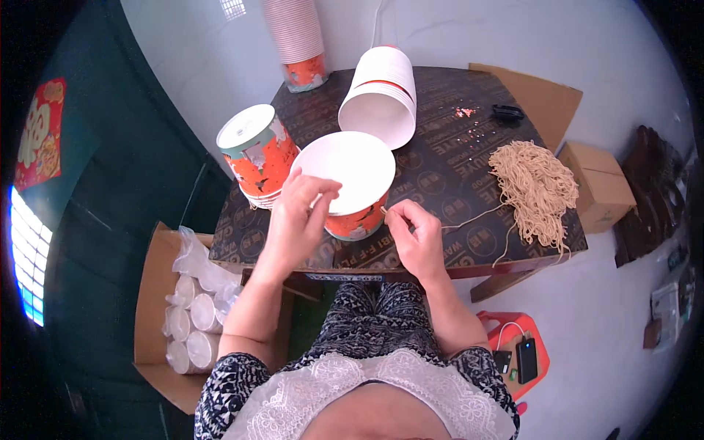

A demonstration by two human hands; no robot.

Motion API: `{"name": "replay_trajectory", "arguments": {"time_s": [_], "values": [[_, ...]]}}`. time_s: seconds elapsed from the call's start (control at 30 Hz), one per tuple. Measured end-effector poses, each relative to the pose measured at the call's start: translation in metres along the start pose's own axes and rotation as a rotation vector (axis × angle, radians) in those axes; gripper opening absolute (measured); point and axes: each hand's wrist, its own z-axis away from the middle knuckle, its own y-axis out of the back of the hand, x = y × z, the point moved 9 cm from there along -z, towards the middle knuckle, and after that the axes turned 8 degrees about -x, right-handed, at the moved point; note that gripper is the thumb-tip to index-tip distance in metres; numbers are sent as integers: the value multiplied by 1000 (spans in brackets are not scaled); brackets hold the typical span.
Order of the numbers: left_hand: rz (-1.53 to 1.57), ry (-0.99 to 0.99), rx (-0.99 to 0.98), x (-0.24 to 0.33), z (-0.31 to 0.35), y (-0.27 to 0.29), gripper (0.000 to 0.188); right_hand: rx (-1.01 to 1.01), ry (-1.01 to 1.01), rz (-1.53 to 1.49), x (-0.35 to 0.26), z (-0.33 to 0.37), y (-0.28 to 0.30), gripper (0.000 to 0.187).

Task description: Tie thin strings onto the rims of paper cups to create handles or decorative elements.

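One printed bucket (357, 223) near the tabletop's (455, 172) front edge; left hand (299, 214), thumb and fingers apart, at its mouth; right hand (415, 236) pinches one strand (477, 218) from one yarn heap (534, 189), right edge.

One left hand (295, 216), one right hand (416, 236), one bucket (352, 176) between them. Three stacks of buckets: short stack (258, 158) beside the left hand, lying stack (380, 99) and tall stack (295, 33) beyond both. One string heap (534, 191) right of the right hand. Two boxes: open box (158, 315) farther left, closed box (595, 187) farther right.
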Motion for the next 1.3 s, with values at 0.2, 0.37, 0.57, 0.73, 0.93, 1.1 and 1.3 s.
{"name": "replay_trajectory", "arguments": {"time_s": [0.2, 0.37, 0.57, 0.73, 0.93, 1.1, 1.3], "values": [[68, 129, 13, 10, -15, 20, 9, -74, -76, -165, 0, 1, 1, 11], [72, 176, -174, 36, 7, -19, 29, -52, 333, 48, -51, 9, 6, 7], [358, 247, -283, 29, 12, -57, 29, -39, 508, 163, -72, 20, 7, 10], [317, 235, -274, 26, 16, -60, 22, -42, 219, -31, -42, 22, 5, 7], [273, 178, -251, 28, 19, -56, 12, -65, 237, -10, -35, 21, 0, 6], [214, 125, -178, 38, 19, -43, 8, -24, 125, -33, -21, 15, -2, 5], [284, 184, -2, 28, 23, -9, 8, 158, 39, 33, 3, 7, 4, 5]]}}
